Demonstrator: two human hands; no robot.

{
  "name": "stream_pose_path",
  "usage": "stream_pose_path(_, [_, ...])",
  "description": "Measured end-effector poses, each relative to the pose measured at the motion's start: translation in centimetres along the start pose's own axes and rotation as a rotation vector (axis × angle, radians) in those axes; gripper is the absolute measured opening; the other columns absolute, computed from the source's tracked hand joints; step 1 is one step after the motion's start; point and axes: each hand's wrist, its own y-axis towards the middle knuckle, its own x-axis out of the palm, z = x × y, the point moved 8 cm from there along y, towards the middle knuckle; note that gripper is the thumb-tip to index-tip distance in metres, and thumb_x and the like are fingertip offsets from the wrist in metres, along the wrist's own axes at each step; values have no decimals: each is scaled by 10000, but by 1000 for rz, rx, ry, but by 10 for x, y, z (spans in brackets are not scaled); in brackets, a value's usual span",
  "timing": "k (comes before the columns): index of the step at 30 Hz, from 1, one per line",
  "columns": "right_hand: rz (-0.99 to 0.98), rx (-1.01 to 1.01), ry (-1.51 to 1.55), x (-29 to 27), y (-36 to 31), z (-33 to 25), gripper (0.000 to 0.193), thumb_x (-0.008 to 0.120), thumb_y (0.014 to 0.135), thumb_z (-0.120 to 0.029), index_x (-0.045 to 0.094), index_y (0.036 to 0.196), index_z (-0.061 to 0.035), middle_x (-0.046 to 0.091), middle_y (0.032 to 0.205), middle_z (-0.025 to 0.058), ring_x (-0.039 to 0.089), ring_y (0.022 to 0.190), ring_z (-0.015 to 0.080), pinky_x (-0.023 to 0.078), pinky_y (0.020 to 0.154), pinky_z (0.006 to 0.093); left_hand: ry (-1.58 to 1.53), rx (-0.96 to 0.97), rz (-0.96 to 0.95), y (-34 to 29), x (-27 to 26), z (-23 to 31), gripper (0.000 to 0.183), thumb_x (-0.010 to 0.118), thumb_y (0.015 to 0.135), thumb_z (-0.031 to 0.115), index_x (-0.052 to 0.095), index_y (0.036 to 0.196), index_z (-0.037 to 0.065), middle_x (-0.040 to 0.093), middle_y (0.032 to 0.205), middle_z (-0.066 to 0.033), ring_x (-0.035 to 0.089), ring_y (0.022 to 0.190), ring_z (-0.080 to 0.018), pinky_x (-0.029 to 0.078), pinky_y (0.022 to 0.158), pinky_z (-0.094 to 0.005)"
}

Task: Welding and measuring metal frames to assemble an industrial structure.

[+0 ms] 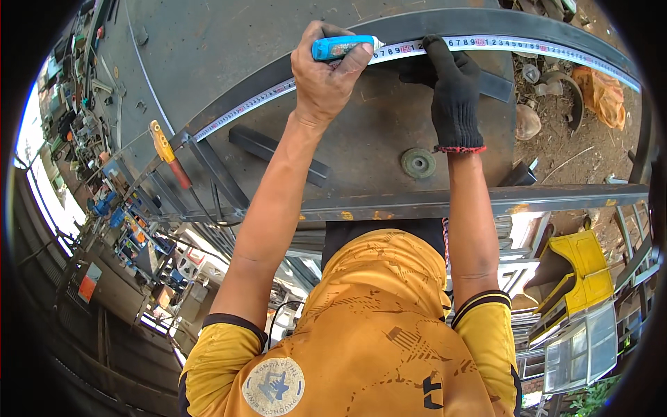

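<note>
Bare, my left hand grips a blue correction pen, its pale tip pointing right, just at the tape's edge. A yellow-and-white tape measure lies stretched along a long dark steel tube and looks bowed in this view. My right hand, in a black knitted glove with a red cuff, has its thumb and fingers closed on the tape, right of the pen tip. Part of the tape is hidden behind that hand's fingertips.
On the metal table lie an abrasive disc and a short steel tube. A yellow electrode holder rests at the left. Another steel tube crosses close to my body. An orange bag lies on the ground right.
</note>
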Motion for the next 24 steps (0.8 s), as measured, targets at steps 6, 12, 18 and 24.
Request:
stream_pose_path(6, [0, -53, -41, -2, 0, 1, 304, 615, 981, -231, 676, 1045, 61, 729, 881, 174, 741, 782, 282, 617, 697, 384, 25, 96, -27, 3, 2, 4, 273, 816, 817, 192, 606, 861, 24, 678, 708, -57, 634, 628, -115, 510, 588, -258])
stream_pose_path(12, [0, -68, -29, -2, -2, 2, 298, 614, 982, -225, 681, 1063, 53, 730, 905, 166, 742, 805, 284, 619, 718, 387, 82, 121, -68, -1, 4, 7, 275, 834, 814, 172, 629, 893, 8, 701, 837, -80, 647, 738, -124, 518, 675, -253])
stream_pose_path(18, [-1, -94, -22, 0, -4, -2, 300, 611, 984, -225, 683, 1080, 50, 728, 911, 167, 742, 811, 285, 621, 734, 393, 96, 286, -42, 0, 5, 13, 283, 821, 836, 224, 611, 878, 39, 705, 766, -72, 676, 651, -152, 532, 604, -269])
stream_pose_path(24, [2, -105, -29, -1, -3, 0, 304, 611, 983, -228, 683, 1085, 50, 727, 909, 170, 740, 807, 284, 622, 735, 396, 47, 308, -46, -3, 6, 9, 268, 812, 844, 177, 590, 894, 37, 708, 806, -74, 676, 671, -149, 532, 613, -262])
